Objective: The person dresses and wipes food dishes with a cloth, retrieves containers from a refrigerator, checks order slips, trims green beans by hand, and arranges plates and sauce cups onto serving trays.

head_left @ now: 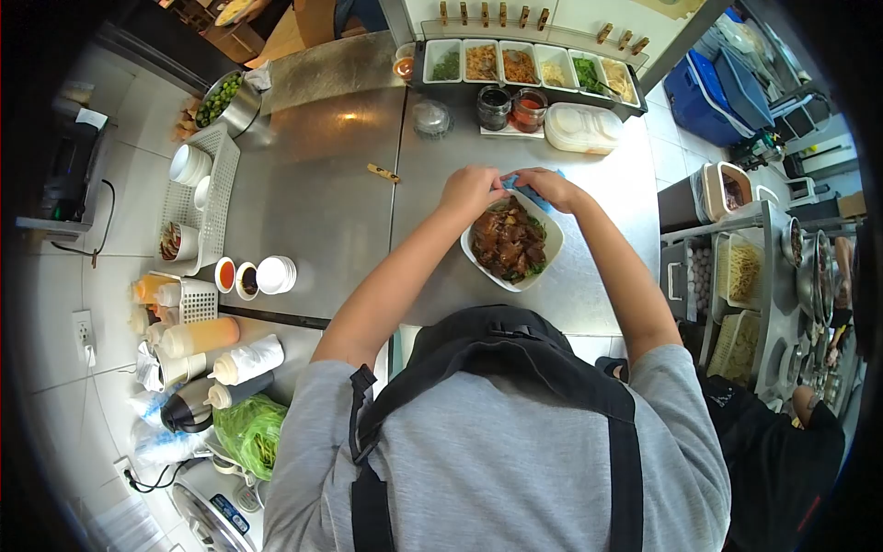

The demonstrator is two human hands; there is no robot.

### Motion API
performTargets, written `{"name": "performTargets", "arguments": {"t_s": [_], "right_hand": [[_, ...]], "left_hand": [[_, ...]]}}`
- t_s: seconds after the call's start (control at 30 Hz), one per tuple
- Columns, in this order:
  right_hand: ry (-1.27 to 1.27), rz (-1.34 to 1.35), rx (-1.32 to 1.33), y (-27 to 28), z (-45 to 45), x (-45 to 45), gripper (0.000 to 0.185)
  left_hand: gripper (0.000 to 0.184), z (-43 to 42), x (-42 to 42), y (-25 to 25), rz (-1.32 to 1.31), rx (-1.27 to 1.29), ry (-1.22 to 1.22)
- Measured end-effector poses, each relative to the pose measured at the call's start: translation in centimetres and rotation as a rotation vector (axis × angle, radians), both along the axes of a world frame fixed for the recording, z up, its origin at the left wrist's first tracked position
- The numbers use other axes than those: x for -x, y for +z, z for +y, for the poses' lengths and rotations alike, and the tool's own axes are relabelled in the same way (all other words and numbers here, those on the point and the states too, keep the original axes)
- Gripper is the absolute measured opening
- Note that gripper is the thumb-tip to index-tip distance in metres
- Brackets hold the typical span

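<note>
A white bowl (556,241) filled with brown glazed meat (506,237) and some greens stands on the steel counter in front of me. At its far rim lies a blue cloth (532,195), partly covered by my fingers. My left hand (473,190) reaches to the cloth from the left, its fingers bent and closed at the bowl's far edge. From the right, my right hand (546,188) pinches the cloth with curled fingers, close to my left fingertips. Part of both grips is hidden by the hands.
Ingredient tubs (518,64) line the counter's back, with two dark jars (511,109) and a lidded plastic container (583,127) before them. A wooden clothespin (383,173) lies left of the bowl. Sauce cups (246,280), a white basket (219,198) and bottles (200,338) stand left. A person in black (773,460) is behind, right.
</note>
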State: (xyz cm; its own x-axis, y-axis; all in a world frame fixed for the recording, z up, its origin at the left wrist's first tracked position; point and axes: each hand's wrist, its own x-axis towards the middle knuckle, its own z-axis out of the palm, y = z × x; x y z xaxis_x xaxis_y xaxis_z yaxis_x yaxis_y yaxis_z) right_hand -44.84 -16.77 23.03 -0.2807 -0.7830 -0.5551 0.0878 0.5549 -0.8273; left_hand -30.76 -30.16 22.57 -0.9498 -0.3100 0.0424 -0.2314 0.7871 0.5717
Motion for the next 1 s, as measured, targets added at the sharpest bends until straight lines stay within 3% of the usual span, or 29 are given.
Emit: {"name": "performTargets", "arguments": {"t_s": [0.13, 0.17, 0.23, 0.33, 0.43, 0.47, 0.5, 0.57, 0.6, 0.67, 0.7, 0.8, 0.83, 0.87, 0.97, 1.0], "right_hand": [[0.043, -0.007, -0.064, 0.9, 2.8, 1.0, 0.043], [0.072, 0.096, -0.019, 0.9, 4.2, 0.8, 0.043], [-0.204, -0.02, 0.0, -7.5, 6.7, 1.1, 0.043], [-0.334, 0.023, 0.116, -3.2, 8.3, -3.7, 0.045], [-0.619, 0.106, 0.219, -5.7, 9.2, -7.6, 0.047], [-0.758, -0.046, 0.278, -4.9, 8.5, -9.4, 0.047], [-0.78, -0.051, 0.162, -3.3, 8.5, -10.7, 0.053], [-0.839, 0.038, 0.212, -4.7, 8.1, -12.6, 0.047], [-0.894, -0.1, 0.297, -4.9, 8.0, -13.1, 0.05], [-0.79, -0.286, 0.187, -3.8, 9.1, -13.7, 0.047], [-0.735, -0.377, 0.132, -2.7, 9.6, -13.8, 0.046], [-0.431, 0.068, 0.083, -0.2, 12.6, -11.2, 0.042], [-0.51, 0.392, 0.116, 0.2, 13.0, -10.4, 0.035], [-0.43, 0.642, -0.113, 2.2, 13.9, -9.4, 0.036], [-0.386, 1.229, 0.001, -0.7, 14.8, -10.7, 0.049], [-0.243, 0.986, 0.005, -2.2, 14.5, -11.8, 0.062]], "left_hand": [[0.021, -0.4, -2.8, -3.4, 0.112, 0.066, 0.16], [0.02, -0.7, -3.6, -4.2, 0.161, 0.091, 0.202], [0.019, -0.4, -5.4, -3.4, 0.041, -0.235, 0.352], [0.022, 1.1, -8.0, -1.8, -0.009, -0.657, 0.503], [0.027, 2.8, -9.5, -2.3, 0.017, -0.965, 0.608], [0.029, 3.6, -9.7, -2.7, 0.024, -1.058, 0.639], [0.029, 5.0, -9.6, -2.4, 0.058, -1.169, 0.645], [0.03, 7.4, -9.4, -2.1, 0.123, -1.389, 0.653], [0.03, 7.5, -9.5, -2.2, 0.03, -1.428, 0.618], [0.029, 7.6, -9.6, -2.5, -0.159, -1.498, 0.542], [0.03, 7.5, -9.7, -3.1, -0.259, -1.51, 0.459], [0.038, 6.6, -10.3, -2.9, -0.475, -1.489, 0.25], [0.039, 6.2, -10.5, -2.7, -0.461, -1.339, 0.278], [0.04, 5.6, -10.7, -2.8, -0.445, -1.188, 0.302], [0.04, 4.2, -10.5, -2.9, -0.188, -0.8, 0.478], [0.04, 3.6, -10.0, -2.8, -0.084, -0.7, 0.485]]}}
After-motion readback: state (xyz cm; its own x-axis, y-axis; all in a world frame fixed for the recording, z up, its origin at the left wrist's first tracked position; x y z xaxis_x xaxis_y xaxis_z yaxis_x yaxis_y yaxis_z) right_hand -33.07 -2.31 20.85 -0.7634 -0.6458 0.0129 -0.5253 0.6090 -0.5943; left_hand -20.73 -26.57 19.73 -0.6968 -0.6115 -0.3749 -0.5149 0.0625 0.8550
